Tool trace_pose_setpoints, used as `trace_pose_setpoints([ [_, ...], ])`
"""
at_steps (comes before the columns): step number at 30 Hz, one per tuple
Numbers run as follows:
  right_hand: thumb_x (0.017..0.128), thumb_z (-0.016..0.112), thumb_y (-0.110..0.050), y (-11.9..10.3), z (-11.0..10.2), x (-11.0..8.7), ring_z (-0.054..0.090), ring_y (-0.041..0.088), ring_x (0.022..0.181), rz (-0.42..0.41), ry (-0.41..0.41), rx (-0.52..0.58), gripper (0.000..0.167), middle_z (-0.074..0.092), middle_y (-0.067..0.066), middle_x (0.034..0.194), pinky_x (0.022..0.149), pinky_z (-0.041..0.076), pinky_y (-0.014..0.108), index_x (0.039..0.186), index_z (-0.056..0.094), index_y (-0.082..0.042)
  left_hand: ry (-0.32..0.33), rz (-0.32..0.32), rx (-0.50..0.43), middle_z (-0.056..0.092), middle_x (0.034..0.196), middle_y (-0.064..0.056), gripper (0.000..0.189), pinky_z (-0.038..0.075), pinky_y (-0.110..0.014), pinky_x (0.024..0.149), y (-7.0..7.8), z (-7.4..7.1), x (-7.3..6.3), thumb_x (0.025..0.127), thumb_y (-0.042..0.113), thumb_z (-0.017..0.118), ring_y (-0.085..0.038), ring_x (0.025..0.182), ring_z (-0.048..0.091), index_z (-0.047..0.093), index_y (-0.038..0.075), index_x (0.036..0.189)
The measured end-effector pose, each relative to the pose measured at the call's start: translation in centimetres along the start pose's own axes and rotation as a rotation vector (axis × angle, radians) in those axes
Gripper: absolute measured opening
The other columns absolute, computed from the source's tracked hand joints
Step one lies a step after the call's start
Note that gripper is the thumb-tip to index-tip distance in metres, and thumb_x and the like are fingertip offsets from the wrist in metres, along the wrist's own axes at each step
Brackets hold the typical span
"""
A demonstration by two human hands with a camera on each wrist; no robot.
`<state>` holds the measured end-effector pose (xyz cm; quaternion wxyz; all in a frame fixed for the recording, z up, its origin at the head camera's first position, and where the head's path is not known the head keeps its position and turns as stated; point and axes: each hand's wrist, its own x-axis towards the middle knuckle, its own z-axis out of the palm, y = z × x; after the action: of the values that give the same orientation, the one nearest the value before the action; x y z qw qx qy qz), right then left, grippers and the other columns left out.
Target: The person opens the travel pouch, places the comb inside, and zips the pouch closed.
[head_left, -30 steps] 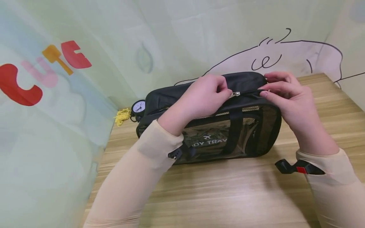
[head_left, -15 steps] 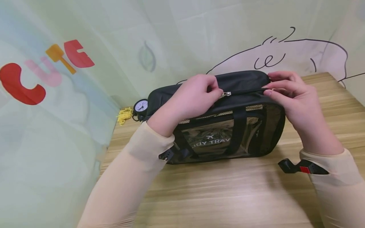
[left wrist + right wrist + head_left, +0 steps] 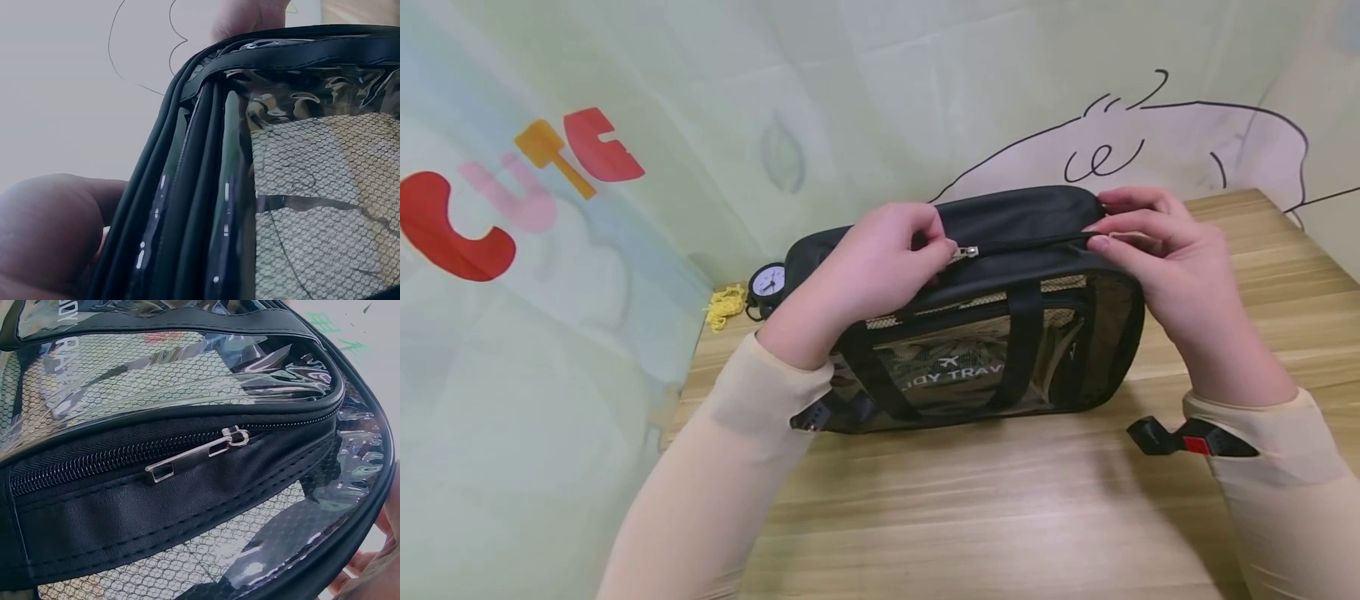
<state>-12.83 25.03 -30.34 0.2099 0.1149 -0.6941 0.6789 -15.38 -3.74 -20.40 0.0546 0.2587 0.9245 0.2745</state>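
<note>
A clear toiletry bag (image 3: 947, 392) with black trim, a white plane print and lettering stands upright on the table. My left hand (image 3: 887, 262) pinches the metal zipper pull (image 3: 972, 251) on the bag's top, thumb against curled forefinger. From the slider to the right end the top seam is closed; my left hand and forearm cover the part further left. At the right top corner my right hand (image 3: 1183, 267) pinches the bag's edge between thumb and fingers. A second zipper pull (image 3: 194, 456), untouched, lies on the front pocket in the right wrist view.
Behind the bag's left end sit a round black-rimmed dial gauge (image 3: 767, 282) and a bundle of yellow string (image 3: 726, 307). The wooden table (image 3: 985, 517) meets a printed curtain (image 3: 850, 100) at the back and left.
My left hand has slid leftward along the bag's top with the zipper pull, and more of the seam behind it is closed. The right hand keeps its grip on the corner.
</note>
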Motion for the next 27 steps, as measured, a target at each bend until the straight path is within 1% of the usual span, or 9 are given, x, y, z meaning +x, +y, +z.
trace_pose_setpoints([
  [4, 0.089, 0.075, 0.005, 0.0, 0.0, 0.0, 0.052, 0.019, 0.125, 0.000, -0.001, -0.003, 0.013, 0.064, 0.007, 0.128, 0.088, 0.047, 0.018, 0.101, 0.075, 0.011, -0.008, -0.015, -0.055, 0.068, 0.081, -0.001, 0.025, 0.046, -0.034, 0.072, -0.4, -0.3, -0.4, 0.103, 0.022, 0.059, -0.021, 0.076, 0.058, 0.062, 0.012, 0.081],
  [7, 0.090, 0.075, 0.005, 0.0, 0.0, 0.0, 0.052, 0.019, 0.125, -0.001, -0.001, -0.007, 0.013, 0.064, 0.007, 0.128, 0.088, 0.047, 0.018, 0.101, 0.075, 0.011, -0.014, -0.047, -0.105, 0.073, 0.088, 0.000, 0.023, 0.048, -0.034, 0.073, -0.6, -0.6, -0.7, 0.102, 0.021, 0.060, -0.019, 0.081, 0.063, 0.064, 0.011, 0.082],
  [10, 0.090, 0.075, 0.005, 0.0, 0.1, 0.0, 0.052, 0.019, 0.125, -0.002, 0.000, -0.007, 0.013, 0.064, 0.007, 0.128, 0.088, 0.047, 0.018, 0.102, 0.075, 0.011, -0.011, -0.071, -0.157, 0.073, 0.091, -0.003, 0.021, 0.052, -0.033, 0.080, -0.9, -0.9, -1.1, 0.103, 0.020, 0.060, -0.016, 0.086, 0.068, 0.064, 0.010, 0.085],
  [12, 0.090, 0.075, 0.005, 0.0, 0.1, 0.0, 0.052, 0.019, 0.125, -0.002, 0.001, -0.007, 0.014, 0.064, 0.007, 0.128, 0.088, 0.047, 0.018, 0.102, 0.075, 0.011, -0.010, -0.081, -0.182, 0.073, 0.092, -0.005, 0.020, 0.053, -0.033, 0.085, -1.0, -1.1, -1.3, 0.103, 0.020, 0.060, -0.016, 0.086, 0.070, 0.064, 0.009, 0.086],
  [15, 0.090, 0.075, 0.005, 0.0, 0.1, 0.0, 0.052, 0.019, 0.125, 0.000, 0.002, -0.011, 0.014, 0.064, 0.007, 0.128, 0.088, 0.047, 0.019, 0.102, 0.075, 0.011, -0.012, -0.085, -0.197, 0.072, 0.093, -0.007, 0.020, 0.054, -0.034, 0.087, -1.2, -1.4, -1.6, 0.104, 0.019, 0.060, -0.016, 0.084, 0.072, 0.063, 0.008, 0.087],
  [19, 0.090, 0.076, 0.004, 0.0, 0.0, 0.0, 0.052, 0.019, 0.125, 0.008, 0.005, -0.031, 0.014, 0.064, 0.006, 0.129, 0.088, 0.047, 0.019, 0.102, 0.076, 0.010, -0.012, -0.093, -0.198, 0.072, 0.093, -0.007, 0.021, 0.052, -0.035, 0.086, -1.2, -1.7, -1.8, 0.104, 0.020, 0.060, -0.016, 0.084, 0.072, 0.063, 0.009, 0.087],
  [23, 0.089, 0.076, 0.003, 0.1, 0.0, 0.0, 0.052, 0.019, 0.125, 0.014, 0.004, -0.027, 0.015, 0.063, 0.006, 0.129, 0.088, 0.047, 0.019, 0.102, 0.076, 0.010, -0.009, -0.093, -0.209, 0.072, 0.093, -0.008, 0.020, 0.054, -0.035, 0.086, -1.4, -1.8, -1.9, 0.104, 0.019, 0.059, -0.017, 0.085, 0.073, 0.062, 0.008, 0.087],
  [27, 0.090, 0.076, 0.003, 0.1, -0.2, 0.0, 0.052, 0.019, 0.126, 0.018, 0.001, -0.024, 0.015, 0.063, 0.007, 0.129, 0.088, 0.047, 0.019, 0.103, 0.076, 0.010, 0.001, -0.092, -0.202, 0.073, 0.093, -0.007, 0.020, 0.053, -0.036, 0.084, -1.4, -1.8, -2.0, 0.103, 0.018, 0.059, -0.017, 0.087, 0.072, 0.062, 0.008, 0.086],
])
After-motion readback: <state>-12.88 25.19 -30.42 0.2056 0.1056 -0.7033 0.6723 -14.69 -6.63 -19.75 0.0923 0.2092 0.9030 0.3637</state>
